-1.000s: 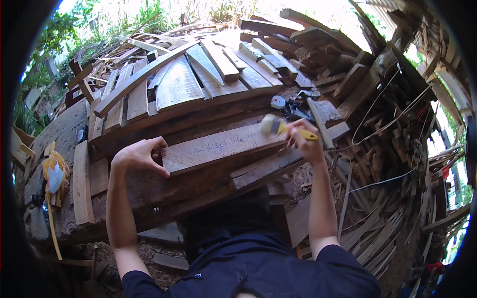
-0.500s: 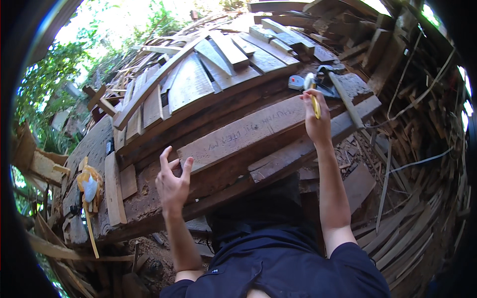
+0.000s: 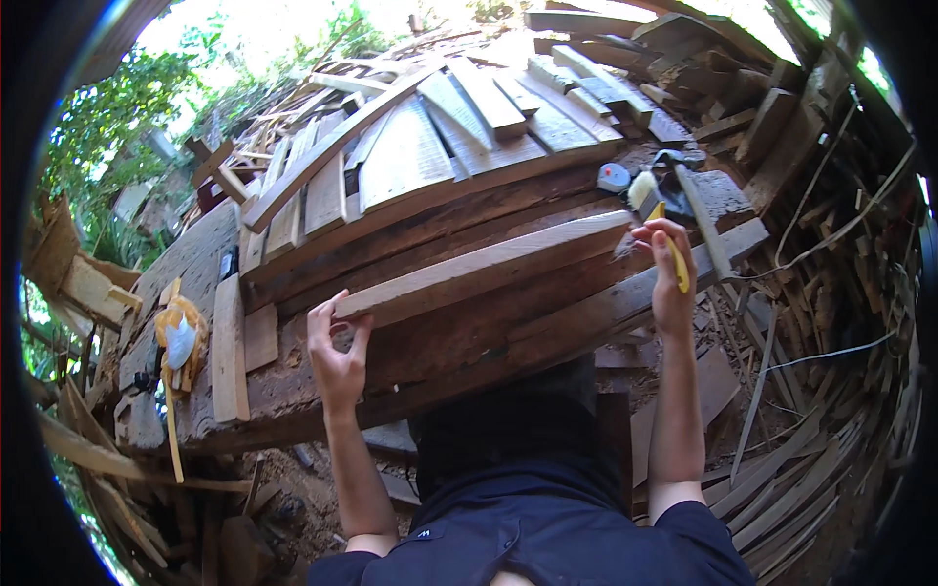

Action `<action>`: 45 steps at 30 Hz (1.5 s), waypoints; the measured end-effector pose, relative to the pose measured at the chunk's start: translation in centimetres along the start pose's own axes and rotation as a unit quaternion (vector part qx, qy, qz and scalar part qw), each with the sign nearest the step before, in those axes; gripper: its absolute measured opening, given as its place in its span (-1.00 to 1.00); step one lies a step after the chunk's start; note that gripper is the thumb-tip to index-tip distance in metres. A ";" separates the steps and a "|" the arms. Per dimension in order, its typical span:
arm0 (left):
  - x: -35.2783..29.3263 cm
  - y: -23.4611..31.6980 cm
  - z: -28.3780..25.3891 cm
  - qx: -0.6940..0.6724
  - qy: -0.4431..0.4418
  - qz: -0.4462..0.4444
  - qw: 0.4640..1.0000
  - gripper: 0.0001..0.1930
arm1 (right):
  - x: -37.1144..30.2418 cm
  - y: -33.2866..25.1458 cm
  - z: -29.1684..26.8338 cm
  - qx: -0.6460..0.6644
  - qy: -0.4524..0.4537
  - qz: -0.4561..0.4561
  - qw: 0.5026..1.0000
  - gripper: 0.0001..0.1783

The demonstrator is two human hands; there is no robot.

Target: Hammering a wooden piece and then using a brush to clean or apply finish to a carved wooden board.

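Observation:
A long wooden board (image 3: 489,262) lies across the workbench in front of me, with a narrow, pale face turned up. My left hand (image 3: 337,347) grips its left end, thumb on the near side and fingers on the far side. By the board's right end, my right hand (image 3: 672,278) holds a paintbrush (image 3: 681,264) with a yellow handle and pale bristles. The bristles point away from me, and the fingertips are close to the board's end; whether they touch it I cannot tell.
Beyond the brush sit a tape measure (image 3: 614,177) and a hammer (image 3: 705,225). Planks (image 3: 405,161) are stacked along the bench's far side. At left stand a pale-blue-topped orange object (image 3: 180,342) and a short board (image 3: 229,352). Loose wood strips (image 3: 801,488) pile up at right.
The board has turned over, so its broad face with pencil marks no longer shows. My left hand has closed on its left end; my right hand has moved right and nearer with the brush.

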State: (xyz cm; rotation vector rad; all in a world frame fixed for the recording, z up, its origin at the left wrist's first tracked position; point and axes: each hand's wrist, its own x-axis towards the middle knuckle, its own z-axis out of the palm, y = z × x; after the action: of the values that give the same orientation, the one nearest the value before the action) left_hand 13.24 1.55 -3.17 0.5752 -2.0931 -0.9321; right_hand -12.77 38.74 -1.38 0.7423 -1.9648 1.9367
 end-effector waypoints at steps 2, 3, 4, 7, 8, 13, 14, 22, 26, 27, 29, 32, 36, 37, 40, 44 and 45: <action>0.1 -0.7 0.3 0.014 0.004 0.051 0.999 -0.55 | -0.5 -0.8 0.1 -0.044 0.011 -0.023 0.999 -0.81; -0.1 -1.1 0.3 0.029 0.005 0.046 0.999 -0.57 | -0.7 -1.0 0.2 -0.080 0.015 -0.037 0.996 -0.82; -0.1 -1.3 0.4 0.024 0.009 0.044 0.999 -0.56 | -0.6 -0.7 0.2 -0.027 0.017 -0.041 0.999 -0.82; -0.4 -0.8 0.6 0.037 0.023 0.051 0.998 -0.54 | -1.5 -0.4 0.4 -0.015 0.015 0.021 1.000 -0.80; -0.5 -0.6 0.7 0.058 0.035 0.057 0.996 -0.54 | -1.8 -0.7 1.1 -0.017 0.019 0.015 1.000 -0.80; -0.6 -0.9 0.6 0.056 0.051 0.066 0.995 -0.53 | -5.5 -3.1 7.4 -0.017 -0.052 -0.041 0.998 -0.72; -0.8 -0.9 0.5 0.061 0.049 0.064 0.995 -0.55 | -6.1 -3.5 8.2 -0.012 -0.091 -0.058 0.994 -0.71; -0.8 0.0 0.9 0.034 0.058 0.081 0.994 -0.57 | -3.6 -0.4 6.5 0.161 0.039 -0.154 0.974 -0.69; -1.0 -0.3 0.5 0.032 0.055 0.071 0.995 -0.56 | -3.5 2.6 5.3 0.031 0.063 -0.094 0.993 -0.73; -0.9 -0.2 0.6 0.031 0.059 0.069 0.995 -0.56 | -3.6 2.6 5.2 0.004 0.039 -0.090 0.995 -0.73; -0.7 0.2 0.7 0.032 0.063 0.079 0.994 -0.55 | -3.4 2.8 5.7 0.023 0.086 -0.102 0.991 -0.73; -0.8 -0.2 0.6 0.036 0.069 0.088 0.993 -0.57 | -2.6 3.0 5.4 0.000 0.143 -0.129 0.981 -0.72; -0.7 -0.1 0.8 0.034 0.067 0.079 0.994 -0.57 | -2.5 2.4 5.4 0.050 0.106 -0.098 0.988 -0.70; -0.7 0.0 0.7 0.035 0.064 0.080 0.994 -0.57 | -2.6 2.7 5.0 0.047 0.106 -0.098 0.988 -0.70; -0.9 0.1 0.6 0.036 0.066 0.078 0.994 -0.56 | -2.7 3.6 3.8 0.142 0.012 -0.020 0.990 -0.68; -0.9 0.1 0.8 0.028 0.062 0.069 0.995 -0.56 | -2.8 3.6 4.4 0.104 0.103 -0.068 0.987 -0.72; -0.9 -0.1 0.7 0.028 0.063 0.067 0.995 -0.56 | -2.8 3.3 4.2 0.104 0.102 -0.068 0.987 -0.72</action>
State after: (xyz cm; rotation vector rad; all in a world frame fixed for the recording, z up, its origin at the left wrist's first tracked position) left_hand 13.21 2.39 -3.98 0.5011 -2.0226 -0.7449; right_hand -11.60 34.91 -5.92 0.6795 -1.5705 2.0649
